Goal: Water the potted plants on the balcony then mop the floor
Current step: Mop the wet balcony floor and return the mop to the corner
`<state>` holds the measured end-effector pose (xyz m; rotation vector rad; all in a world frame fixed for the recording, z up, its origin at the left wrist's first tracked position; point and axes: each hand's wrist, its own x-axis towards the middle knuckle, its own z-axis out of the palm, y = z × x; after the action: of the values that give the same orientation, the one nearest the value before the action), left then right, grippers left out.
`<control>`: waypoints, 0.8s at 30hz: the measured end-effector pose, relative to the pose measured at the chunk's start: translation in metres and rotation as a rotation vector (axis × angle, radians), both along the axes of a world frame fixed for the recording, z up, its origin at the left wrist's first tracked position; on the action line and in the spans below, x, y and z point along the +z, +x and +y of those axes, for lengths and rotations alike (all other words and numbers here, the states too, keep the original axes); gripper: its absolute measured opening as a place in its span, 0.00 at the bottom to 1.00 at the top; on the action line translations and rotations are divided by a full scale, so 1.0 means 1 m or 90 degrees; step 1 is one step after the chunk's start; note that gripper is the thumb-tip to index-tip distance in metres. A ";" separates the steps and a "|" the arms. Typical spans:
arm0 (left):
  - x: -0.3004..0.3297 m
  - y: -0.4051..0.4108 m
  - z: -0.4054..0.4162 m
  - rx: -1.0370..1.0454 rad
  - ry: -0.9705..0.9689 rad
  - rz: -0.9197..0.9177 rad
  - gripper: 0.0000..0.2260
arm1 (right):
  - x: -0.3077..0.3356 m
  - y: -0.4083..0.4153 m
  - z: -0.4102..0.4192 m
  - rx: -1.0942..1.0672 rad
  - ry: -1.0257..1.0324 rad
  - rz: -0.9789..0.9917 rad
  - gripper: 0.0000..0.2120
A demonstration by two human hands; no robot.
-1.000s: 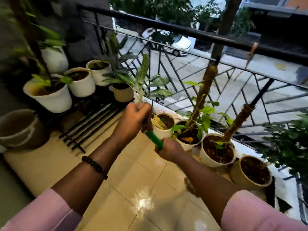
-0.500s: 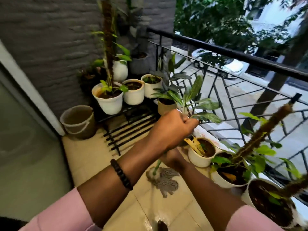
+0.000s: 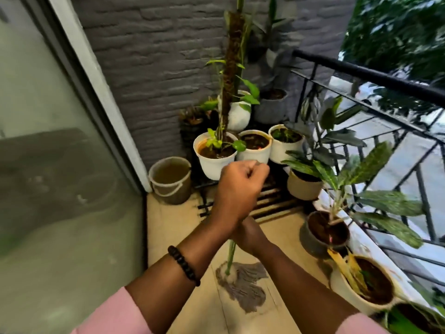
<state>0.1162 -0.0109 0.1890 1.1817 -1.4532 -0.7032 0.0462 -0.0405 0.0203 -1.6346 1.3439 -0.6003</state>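
Note:
My left hand (image 3: 238,189) grips the top of a green mop handle (image 3: 230,255), fist closed round it. Below it, my right hand (image 3: 248,233) holds the same handle lower down, partly hidden behind my left wrist. The grey string mop head (image 3: 243,285) lies spread on the beige tiled floor (image 3: 168,237) in front of me. White pots with plants (image 3: 215,162) stand on a black rack at the far wall. More pots (image 3: 320,237) line the railing on the right.
A grey bucket (image 3: 171,180) stands in the corner by the glass sliding door (image 3: 60,165) on the left. A black metal railing (image 3: 385,78) runs along the right side. A grey brick wall (image 3: 156,56) closes the far end.
The view has swung left toward the corner and door. The mop head has come into sight on the floor, and both hands have stayed on the handle, now held more upright.

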 end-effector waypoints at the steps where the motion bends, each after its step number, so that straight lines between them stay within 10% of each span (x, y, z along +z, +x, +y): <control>1: -0.001 0.004 -0.014 0.004 -0.011 0.020 0.19 | 0.006 0.003 -0.011 0.017 0.005 0.014 0.08; 24: -0.037 0.124 -0.164 0.104 0.050 0.209 0.19 | 0.000 0.111 -0.159 0.140 0.147 -0.032 0.14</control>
<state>0.2404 -0.1746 0.1521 1.1681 -1.0534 -0.8040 0.1574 -0.1993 0.0207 -1.5413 1.1329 -0.3395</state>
